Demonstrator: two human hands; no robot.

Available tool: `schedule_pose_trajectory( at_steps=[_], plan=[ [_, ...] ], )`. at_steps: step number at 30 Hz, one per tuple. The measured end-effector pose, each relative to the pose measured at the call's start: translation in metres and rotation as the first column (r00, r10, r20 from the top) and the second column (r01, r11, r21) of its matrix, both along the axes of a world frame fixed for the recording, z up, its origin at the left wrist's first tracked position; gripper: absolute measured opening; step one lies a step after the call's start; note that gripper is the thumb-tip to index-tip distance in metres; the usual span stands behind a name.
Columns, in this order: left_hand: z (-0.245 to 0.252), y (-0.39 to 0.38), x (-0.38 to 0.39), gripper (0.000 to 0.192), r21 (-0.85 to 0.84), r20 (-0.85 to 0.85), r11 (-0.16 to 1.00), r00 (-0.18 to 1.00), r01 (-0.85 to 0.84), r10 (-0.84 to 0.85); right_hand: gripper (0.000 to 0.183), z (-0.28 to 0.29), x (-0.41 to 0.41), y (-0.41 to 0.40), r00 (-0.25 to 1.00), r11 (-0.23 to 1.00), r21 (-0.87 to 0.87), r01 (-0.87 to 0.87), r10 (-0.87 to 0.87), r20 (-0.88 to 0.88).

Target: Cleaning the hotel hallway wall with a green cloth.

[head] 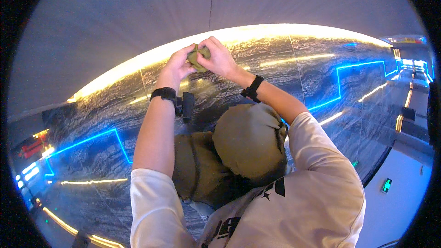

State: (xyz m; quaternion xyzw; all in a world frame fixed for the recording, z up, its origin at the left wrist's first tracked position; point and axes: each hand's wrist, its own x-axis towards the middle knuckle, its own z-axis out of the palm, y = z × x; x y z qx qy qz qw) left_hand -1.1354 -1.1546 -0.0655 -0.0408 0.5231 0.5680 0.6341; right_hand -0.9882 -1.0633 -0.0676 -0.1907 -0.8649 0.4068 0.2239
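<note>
My left hand (178,64) and my right hand (218,58) are raised in front of me, close together. Between them is a small olive-green item (196,62), which looks like folded or crumpled fabric. The left fingers cup its left side, while the right thumb and fingers pinch its upper right part. My fingers hide some of it, so its exact kind is unclear. Below the hands are my legs in olive trousers (249,141), one knee bent high.
A grey wall (137,24) rises ahead, with a bright light strip (282,31) along its base. Dark veined stone flooring (275,82) shows blue and yellow light lines. Black bands circle both wrists; a black device (187,106) is at the left one. A green lit sign (386,185) is at right.
</note>
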Motion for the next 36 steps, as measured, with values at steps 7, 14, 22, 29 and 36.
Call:
schedule_pose_trajectory(
  at_steps=[7, 14, 22, 29, 36],
  plan=[
    [0.002, 0.013, 0.009, 0.031, -0.019, -0.156, 0.999, 0.987, -0.045, 0.041, 0.041, -0.006, 0.008, 0.001, 0.999, 0.999, 0.044, -0.020, 0.021, -0.027],
    [0.009, 0.019, 0.013, 0.045, -0.059, -0.093, 0.997, 0.995, -0.040, 0.035, 0.028, -0.027, 0.016, 0.032, 1.000, 0.987, 0.163, 0.011, -0.012, 0.010],
    [-0.001, 0.005, -0.002, 0.044, -0.224, -0.338, 0.970, 0.941, -0.096, 0.015, 0.014, -0.072, -0.015, 0.067, 0.988, 0.886, 0.441, 0.145, -0.106, -0.111],
    [0.002, -0.014, -0.018, 0.046, -0.217, -0.334, 0.964, 0.940, -0.155, 0.076, 0.013, -0.097, 0.018, 0.097, 0.884, 0.852, 0.346, 0.393, -0.453, 0.113],
    [-0.013, -0.010, -0.026, 0.045, -0.224, -0.347, 0.955, 0.932, -0.194, 0.108, 0.011, -0.087, -0.023, 0.060, 0.978, 0.925, 0.316, 0.209, -0.204, -0.048]
  ],
)
